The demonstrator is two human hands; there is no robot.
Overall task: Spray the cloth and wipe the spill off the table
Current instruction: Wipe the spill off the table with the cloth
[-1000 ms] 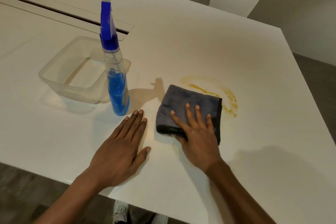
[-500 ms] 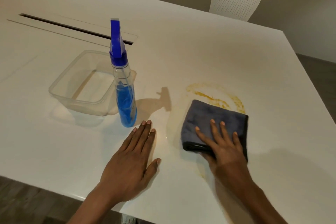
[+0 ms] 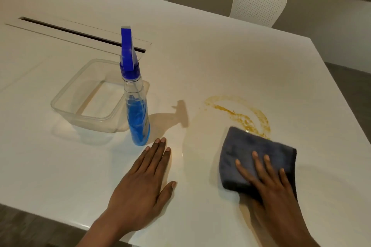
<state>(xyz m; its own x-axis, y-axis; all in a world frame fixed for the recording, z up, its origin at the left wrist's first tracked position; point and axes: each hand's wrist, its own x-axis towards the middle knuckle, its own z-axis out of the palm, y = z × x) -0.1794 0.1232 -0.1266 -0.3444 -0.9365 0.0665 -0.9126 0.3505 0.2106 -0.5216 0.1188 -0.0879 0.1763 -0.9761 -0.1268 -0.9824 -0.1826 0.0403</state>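
A folded dark grey microfibre cloth (image 3: 251, 156) is pressed flat on the white table (image 3: 220, 62) by the right hand (image 3: 269, 188), whose fingers (image 3: 259, 163) are spread across it, and its far edge touches the near end of a curved yellow-orange spill (image 3: 239, 115). The left hand (image 3: 140, 186) is laid palm down on the bare tabletop, well apart from the cloth, with its fingertips (image 3: 161, 141) just beside the base of an upright clear plastic spray bottle with a blue trigger head and blue liquid (image 3: 136, 110). An empty clear rectangular plastic container (image 3: 90, 96) is seen just behind and left of the bottle, a long dark slot (image 3: 80, 34) is set into the tabletop beyond it, and two white perforated chairs (image 3: 258, 4) are placed at the far edge.
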